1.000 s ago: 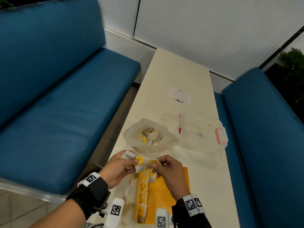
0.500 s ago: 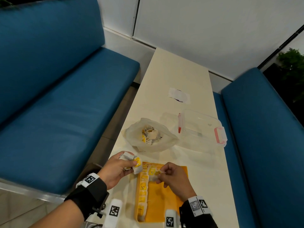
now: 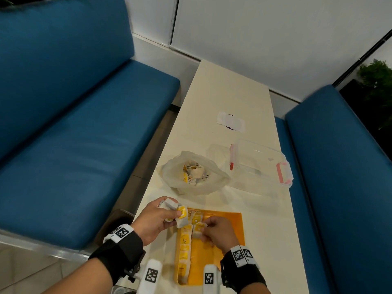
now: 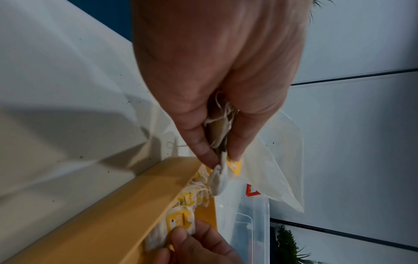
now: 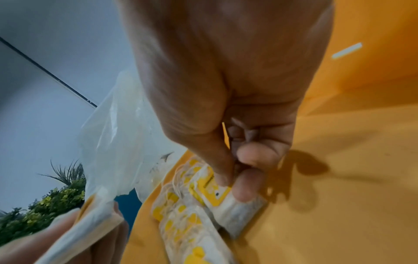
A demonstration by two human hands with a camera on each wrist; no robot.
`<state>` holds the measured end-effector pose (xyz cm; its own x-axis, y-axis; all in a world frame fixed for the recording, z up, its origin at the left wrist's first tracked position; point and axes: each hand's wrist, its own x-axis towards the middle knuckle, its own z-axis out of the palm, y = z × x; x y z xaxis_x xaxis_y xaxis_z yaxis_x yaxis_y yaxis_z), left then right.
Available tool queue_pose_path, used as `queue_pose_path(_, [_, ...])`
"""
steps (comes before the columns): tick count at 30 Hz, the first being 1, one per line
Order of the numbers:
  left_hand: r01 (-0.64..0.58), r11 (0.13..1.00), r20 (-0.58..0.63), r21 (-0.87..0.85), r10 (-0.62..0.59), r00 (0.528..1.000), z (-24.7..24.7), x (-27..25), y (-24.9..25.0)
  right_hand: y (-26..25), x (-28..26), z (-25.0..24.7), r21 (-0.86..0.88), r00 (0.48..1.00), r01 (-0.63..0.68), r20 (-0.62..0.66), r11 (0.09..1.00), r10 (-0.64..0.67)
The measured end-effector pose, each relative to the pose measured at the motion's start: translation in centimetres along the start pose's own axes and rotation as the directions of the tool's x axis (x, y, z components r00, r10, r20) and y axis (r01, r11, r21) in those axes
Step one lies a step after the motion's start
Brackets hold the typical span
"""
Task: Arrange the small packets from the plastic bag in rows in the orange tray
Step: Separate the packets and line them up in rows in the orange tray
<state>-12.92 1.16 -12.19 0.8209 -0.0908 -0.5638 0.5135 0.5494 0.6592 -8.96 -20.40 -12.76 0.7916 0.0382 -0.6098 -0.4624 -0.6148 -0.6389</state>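
Observation:
The orange tray (image 3: 224,223) lies at the table's near edge, with a row of white-and-yellow packets (image 3: 184,249) along its left wall. My right hand (image 3: 214,230) pinches one packet (image 5: 226,196) low inside the tray, beside the top of that row. My left hand (image 3: 157,217) hovers over the tray's far left corner and grips a small bundle of packets (image 3: 180,213) between thumb and fingers (image 4: 201,146). The translucent plastic bag (image 3: 195,172) sits open beyond the tray with more packets inside.
A clear plastic box (image 3: 261,164) with pink latches stands right of the bag. A white paper scrap (image 3: 231,122) lies farther up the narrow cream table (image 3: 265,230). Blue bench seats (image 3: 74,145) flank both sides.
My right hand took one packet away from the left hand's bundle and moved down and toward me into the tray. The left hand stayed near the tray's far left corner.

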Motion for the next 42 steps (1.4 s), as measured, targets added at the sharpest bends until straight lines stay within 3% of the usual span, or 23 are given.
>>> queue_pose_path(12, [0.021, 0.999, -0.002, 0.033, -0.021, 1.000, -0.1, 0.3, -0.5, 0.2, 1.0, 1.0, 0.040, 0.997, 0.007, -0.082, 0.999, -0.004])
queue_pose_path(18, [0.017, 0.998, 0.001, 0.064, -0.017, 1.000, -0.2, 0.5, -0.6, 0.0, 1.0, 1.4, -0.033, 0.991, -0.002, -0.136, 0.999, -0.002])
queue_pose_path(20, [0.014, 0.997, 0.008, 0.071, -0.014, 1.000, -0.3, 0.5, -0.4, -0.2, 0.7, 1.1, -0.095, 0.980, 0.025, -0.194, 0.995, -0.044])
queue_pose_path(23, [-0.011, 0.995, 0.039, 0.102, 0.007, 0.999, -0.3, 0.4, 0.0, -0.9, -0.4, 0.2, -0.102, 0.949, 0.168, -0.254, 0.981, -0.189])
queue_pose_path(26, [-0.038, 0.987, 0.060, 0.156, 0.029, 0.998, 0.1, 0.5, 0.2, -2.7, -1.7, -0.2, 0.101, 0.952, 0.288, -0.141, 0.952, -0.273])
queue_pose_path(29, [-0.046, 0.986, 0.092, 0.162, 0.031, 0.995, 0.8, 0.4, 0.3, -3.8, -2.1, 0.0, 0.098, 0.947, 0.322, -0.017, 0.942, -0.322])
queue_pose_path(33, [-0.030, 0.995, 0.102, 0.097, 0.021, 0.995, 1.1, 0.4, 0.3, -4.1, -2.2, 0.3, 0.071, 0.943, 0.334, -0.015, 0.940, -0.334])
queue_pose_path(42, [-0.024, 0.999, -0.007, 0.047, 0.024, 1.000, 0.3, 1.0, -0.2, -3.7, -2.3, 0.1, 0.076, 0.937, 0.347, -0.057, 0.935, -0.344])
